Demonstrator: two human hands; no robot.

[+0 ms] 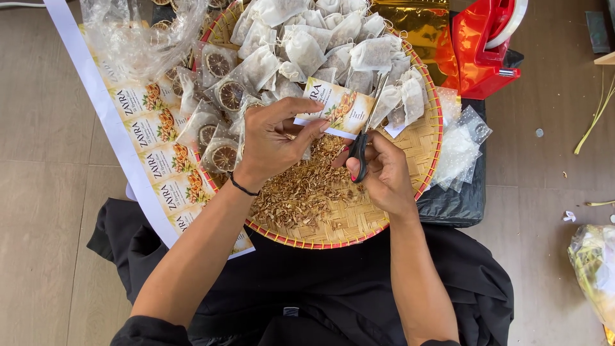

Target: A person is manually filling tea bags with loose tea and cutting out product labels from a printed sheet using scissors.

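Observation:
My left hand (274,140) pinches a small printed paper label (336,106) by its left end, above a round woven tray (423,144). My right hand (382,173) grips black-handled scissors (362,146), whose blades point up along the label's right edge. Under both hands lies a heap of dried brown herb bits (301,192) on the tray. Several filled white tea bags (320,38) are piled on the tray's far half.
A long sheet of printed labels (150,154) runs down the left. Clear bags of dried citrus slices (221,96) lie at the tray's left rim. A red tape dispenser (487,45), gold foil (416,25) and small clear bags (461,150) sit at the right.

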